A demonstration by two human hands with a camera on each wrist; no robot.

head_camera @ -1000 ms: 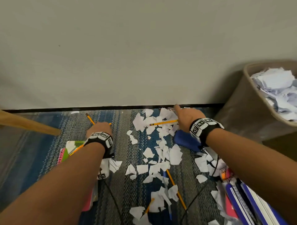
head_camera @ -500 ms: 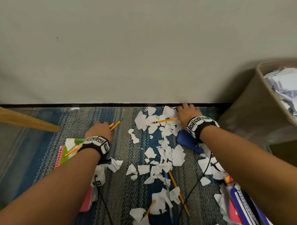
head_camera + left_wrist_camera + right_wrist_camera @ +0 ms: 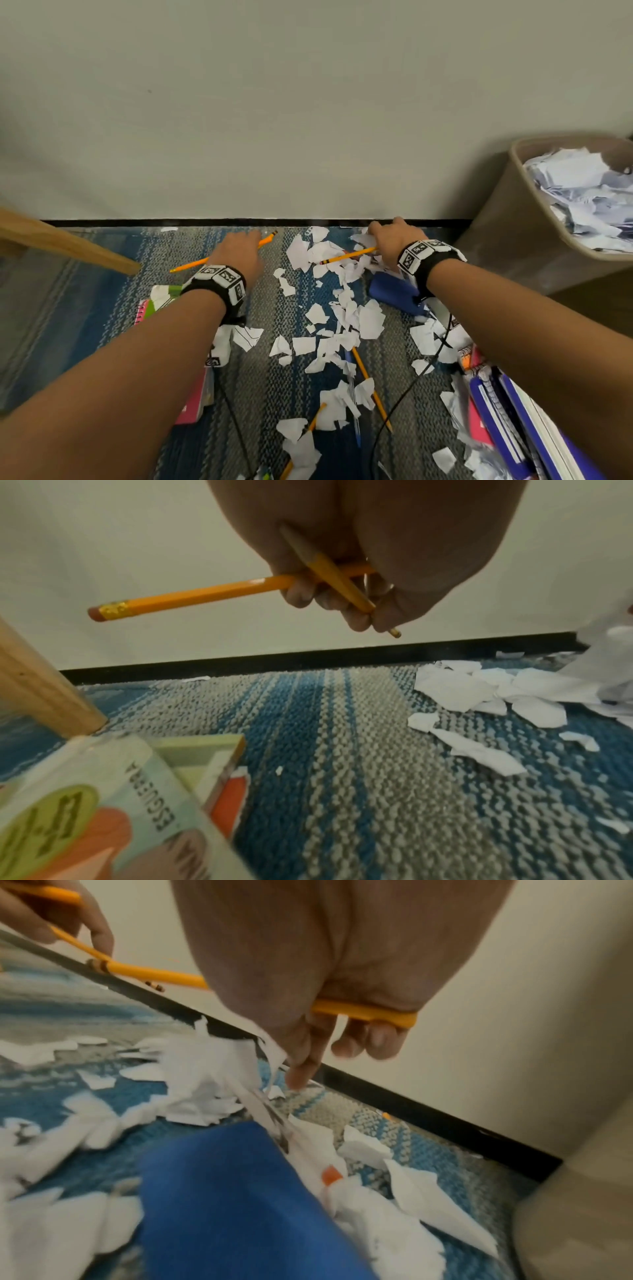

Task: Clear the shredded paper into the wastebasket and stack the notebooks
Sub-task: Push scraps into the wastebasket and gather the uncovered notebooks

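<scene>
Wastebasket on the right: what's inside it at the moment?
The wastebasket holds crumpled and torn white paper, piled close to its rim. What lies beneath that top layer is covered, and the basket's right part is out of frame.

Light was even and soft, with only faint shadows on the wall [image 3: 308, 102]. The head view bent outward at its edges. The right wrist view was smeared with motion blur; the book [image 3: 85, 804] nearest the left wrist camera was out of focus.
</scene>
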